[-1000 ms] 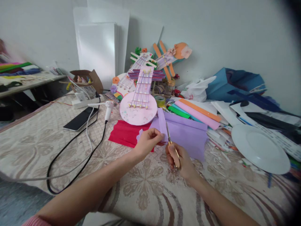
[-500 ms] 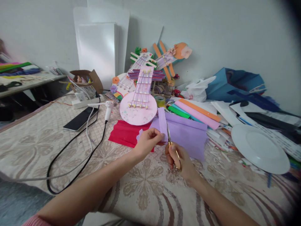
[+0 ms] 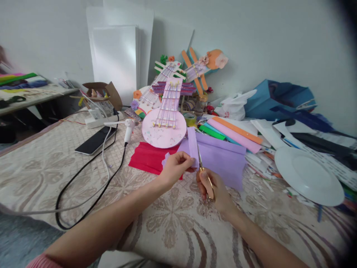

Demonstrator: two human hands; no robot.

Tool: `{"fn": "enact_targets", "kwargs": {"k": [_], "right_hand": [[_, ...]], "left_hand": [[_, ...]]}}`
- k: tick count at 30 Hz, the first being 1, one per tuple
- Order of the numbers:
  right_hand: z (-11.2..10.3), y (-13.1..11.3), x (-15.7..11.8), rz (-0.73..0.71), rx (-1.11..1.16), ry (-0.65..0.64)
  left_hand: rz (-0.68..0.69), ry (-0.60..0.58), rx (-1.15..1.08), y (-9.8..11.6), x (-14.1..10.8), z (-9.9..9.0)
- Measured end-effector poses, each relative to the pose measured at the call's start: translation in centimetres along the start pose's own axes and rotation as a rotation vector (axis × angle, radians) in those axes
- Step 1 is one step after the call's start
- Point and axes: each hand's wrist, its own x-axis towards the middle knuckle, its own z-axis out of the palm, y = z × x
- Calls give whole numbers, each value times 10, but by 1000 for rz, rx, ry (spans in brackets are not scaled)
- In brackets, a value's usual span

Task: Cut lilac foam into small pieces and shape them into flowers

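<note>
My left hand (image 3: 178,164) pinches the lower end of a narrow strip of lilac crepe paper (image 3: 192,143), which stands up from the fingers. In my right hand (image 3: 213,188) are gold-handled scissors (image 3: 201,167), their blades pointing away from me along the strip's right edge. Whether the blades touch the paper I cannot tell. Beneath and behind lies a larger sheet of lilac crepe paper (image 3: 223,163). Red crepe paper (image 3: 145,158) is partly covered by my left hand, with a small lilac scrap (image 3: 165,159) beside it.
A pink paper-plate guitar (image 3: 164,128) leans behind the paper. To the left are a glue gun (image 3: 129,130), its looping black cable (image 3: 83,160) and a phone (image 3: 96,140). Crepe paper rolls (image 3: 234,134) and a white plate (image 3: 308,176) lie on the right.
Almost nothing differs. My right hand and the scissors have shifted very slightly; my left hand keeps its pinch on the strip.
</note>
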Motion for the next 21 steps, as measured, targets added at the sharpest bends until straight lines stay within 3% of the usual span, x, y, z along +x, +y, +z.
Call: {"fn": "enact_targets", "kwargs": {"k": [14, 21], "right_hand": [[1, 5, 1, 69, 65, 15], [1, 6, 1, -6, -5, 11]], "left_hand": [[-4, -3, 0, 1, -1, 0], [-6, -1, 1, 1, -1, 1]]}}
